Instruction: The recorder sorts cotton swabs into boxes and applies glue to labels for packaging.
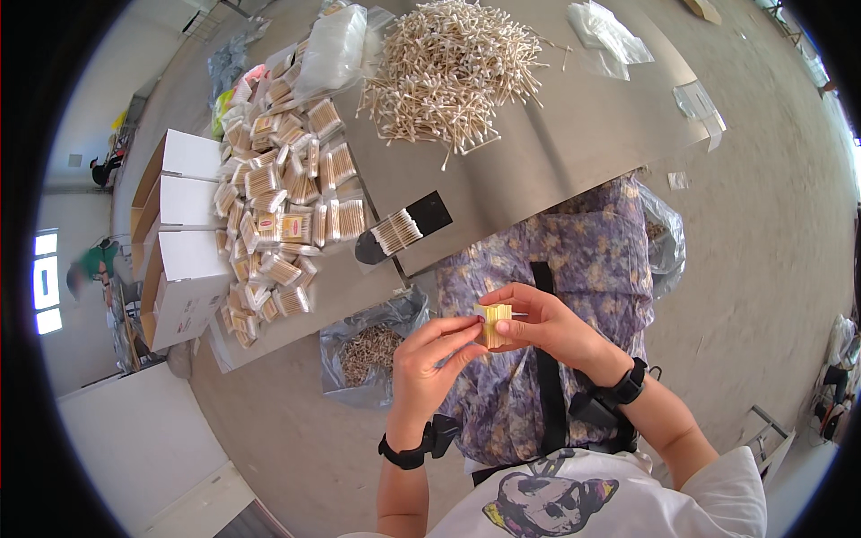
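Observation:
Above my lap, my right hand (541, 323) grips a small yellow stack (496, 326) that looks like many thin paper cards, thumb on its face and fingers behind. My left hand (432, 354) meets the stack's left edge, its thumb and fingertips closed against it. Whether a single card is between those fingertips is too small to tell. Beyond my hands, a row of cotton swabs (396, 231) lies across a black strip (432, 212) at the table's near edge. A large loose heap of cotton swabs (453, 72) covers the far middle of the metal table (583, 134).
Many clear-wrapped swab packs (291, 193) are piled on the left, beside white cardboard boxes (195, 269). Clear plastic bags (332, 49) lie behind them, with more bags (610, 36) at the far right. Below the table sits a bag of swabs (368, 354). Other people (99, 260) are at far left.

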`<state>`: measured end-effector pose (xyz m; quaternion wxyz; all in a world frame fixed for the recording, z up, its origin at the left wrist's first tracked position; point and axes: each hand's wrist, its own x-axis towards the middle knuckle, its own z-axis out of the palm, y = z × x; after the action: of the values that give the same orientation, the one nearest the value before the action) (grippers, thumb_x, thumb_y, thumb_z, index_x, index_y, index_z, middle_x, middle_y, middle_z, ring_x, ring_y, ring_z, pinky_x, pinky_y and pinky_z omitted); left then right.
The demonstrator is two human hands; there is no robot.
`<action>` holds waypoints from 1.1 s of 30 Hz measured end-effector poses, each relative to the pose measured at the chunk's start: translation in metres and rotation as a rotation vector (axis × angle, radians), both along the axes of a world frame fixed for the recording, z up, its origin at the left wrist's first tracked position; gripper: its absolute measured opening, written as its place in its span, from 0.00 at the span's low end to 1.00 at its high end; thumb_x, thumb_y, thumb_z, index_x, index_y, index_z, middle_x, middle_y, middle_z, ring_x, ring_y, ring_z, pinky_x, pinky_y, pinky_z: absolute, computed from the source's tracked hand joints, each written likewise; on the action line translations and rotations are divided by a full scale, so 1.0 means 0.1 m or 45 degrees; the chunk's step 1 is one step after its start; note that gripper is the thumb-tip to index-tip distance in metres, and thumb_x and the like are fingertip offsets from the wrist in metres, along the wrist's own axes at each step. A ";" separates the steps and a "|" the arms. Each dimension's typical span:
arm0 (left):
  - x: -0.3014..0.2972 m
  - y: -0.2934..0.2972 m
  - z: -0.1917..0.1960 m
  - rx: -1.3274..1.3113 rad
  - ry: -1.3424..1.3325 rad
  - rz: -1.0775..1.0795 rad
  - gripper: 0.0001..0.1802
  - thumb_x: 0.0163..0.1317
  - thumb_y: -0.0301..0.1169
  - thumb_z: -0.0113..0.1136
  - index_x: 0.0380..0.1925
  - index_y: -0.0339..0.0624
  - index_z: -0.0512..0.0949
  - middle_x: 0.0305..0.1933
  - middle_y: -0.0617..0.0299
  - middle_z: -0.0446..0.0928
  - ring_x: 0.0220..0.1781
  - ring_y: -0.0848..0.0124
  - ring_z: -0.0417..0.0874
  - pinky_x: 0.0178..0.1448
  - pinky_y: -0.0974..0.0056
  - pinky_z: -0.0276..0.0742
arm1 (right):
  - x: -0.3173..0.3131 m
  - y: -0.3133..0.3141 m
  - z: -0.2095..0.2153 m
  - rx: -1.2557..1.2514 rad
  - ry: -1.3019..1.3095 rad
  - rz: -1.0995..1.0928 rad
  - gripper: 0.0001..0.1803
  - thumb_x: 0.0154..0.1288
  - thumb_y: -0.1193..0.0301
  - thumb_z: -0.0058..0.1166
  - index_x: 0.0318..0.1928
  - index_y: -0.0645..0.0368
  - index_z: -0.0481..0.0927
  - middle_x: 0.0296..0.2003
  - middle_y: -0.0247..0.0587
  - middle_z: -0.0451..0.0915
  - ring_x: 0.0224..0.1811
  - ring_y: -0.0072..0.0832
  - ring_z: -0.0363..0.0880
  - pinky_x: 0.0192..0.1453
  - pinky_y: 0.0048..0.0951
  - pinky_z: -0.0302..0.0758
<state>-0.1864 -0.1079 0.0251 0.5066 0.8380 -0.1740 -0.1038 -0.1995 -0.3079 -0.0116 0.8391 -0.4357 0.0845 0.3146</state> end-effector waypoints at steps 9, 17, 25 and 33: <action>-0.02 -0.06 0.03 0.061 -0.103 -0.038 0.17 0.46 0.25 0.71 0.39 0.40 0.83 0.42 0.60 0.82 0.40 0.67 0.84 0.41 0.67 0.81 | -0.05 -0.05 -0.01 0.066 0.042 0.001 0.24 0.67 0.65 0.55 0.58 0.63 0.68 0.47 0.39 0.76 0.50 0.25 0.77 0.53 0.32 0.80; -0.04 -0.06 0.04 0.085 -0.074 -0.065 0.17 0.46 0.27 0.72 0.40 0.40 0.83 0.42 0.60 0.82 0.41 0.66 0.84 0.42 0.67 0.80 | -0.07 -0.08 0.03 0.085 0.093 0.013 0.23 0.68 0.65 0.54 0.58 0.63 0.68 0.47 0.41 0.76 0.50 0.28 0.78 0.53 0.32 0.81; -0.01 -0.14 0.08 -0.046 0.068 0.149 0.18 0.50 0.27 0.70 0.43 0.38 0.81 0.45 0.58 0.78 0.40 0.68 0.82 0.45 0.67 0.76 | -0.07 -0.09 0.04 0.259 0.163 -0.035 0.24 0.70 0.67 0.51 0.60 0.64 0.63 0.51 0.47 0.75 0.53 0.32 0.77 0.57 0.37 0.78; -0.05 -0.11 -0.01 0.078 -0.088 0.100 0.16 0.51 0.24 0.69 0.41 0.39 0.80 0.38 0.60 0.78 0.38 0.66 0.81 0.40 0.66 0.77 | -0.13 -0.02 -0.03 0.088 -0.105 0.099 0.27 0.67 0.72 0.54 0.63 0.64 0.61 0.51 0.42 0.74 0.54 0.28 0.75 0.59 0.32 0.75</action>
<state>-0.1912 -0.1194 0.0239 0.4780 0.8625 -0.1551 -0.0600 -0.2123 -0.3103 -0.0146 0.8436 -0.4219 0.0217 0.3315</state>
